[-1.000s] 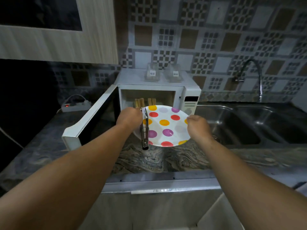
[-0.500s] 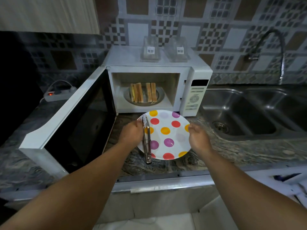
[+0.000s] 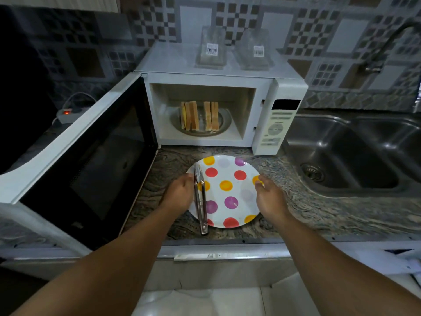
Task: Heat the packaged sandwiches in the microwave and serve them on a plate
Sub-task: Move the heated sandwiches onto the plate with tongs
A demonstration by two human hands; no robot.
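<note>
Inside microwave [image 3: 280,87], 2 sandwiches [image 3: 199,115] upright, unwrapped, prob toasted w/ yellow filling

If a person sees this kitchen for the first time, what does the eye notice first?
First, the polka-dot plate on the counter, held at both edges by the left hand and the right hand, with metal tongs on its left side. Behind it, sandwiches stand inside the open microwave.

One microwave [image 3: 227,85] is seen, with its one door [image 3: 86,156] swung open. Two sandwiches [image 3: 199,115] are counted inside it, standing on one turntable [image 3: 224,124]. Two clear packages [image 3: 232,50] are counted on its top. One dotted plate [image 3: 230,176] and one pair of tongs [image 3: 200,197] are seen on the desk [image 3: 319,215]. Two hands are counted, the left hand [image 3: 178,193] and the right hand [image 3: 270,196]. Two sink basins [image 3: 355,151], one tap [image 3: 387,42] and one power strip [image 3: 68,114] are also counted.
</note>
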